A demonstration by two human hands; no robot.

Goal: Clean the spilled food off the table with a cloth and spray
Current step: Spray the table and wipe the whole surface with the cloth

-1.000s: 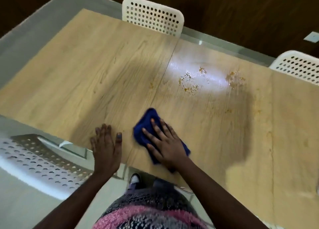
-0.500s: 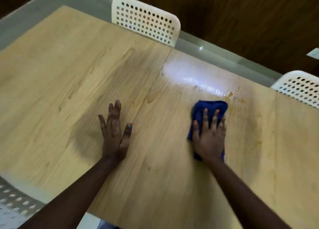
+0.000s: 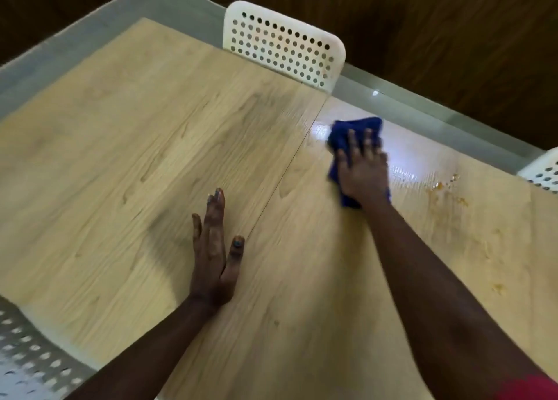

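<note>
The right hand [image 3: 363, 170], fingers flat on the blue cloth [image 3: 344, 134], has swept leftward past the orange spill [image 3: 444, 188], leaving residue; the left hand [image 3: 213, 248] braces open-fingered on the tabletop [image 3: 120, 158].

Tabletop [image 3: 120, 158]: carries both hands and the cloth.
Left hand [image 3: 213, 257]: flat on the tabletop, near side.
Cloth [image 3: 347, 134]: under the right hand [image 3: 363, 170], far side.
Food spill [image 3: 447, 191]: right of the cloth.
Chair [image 3: 282, 45]: behind the tabletop.
</note>
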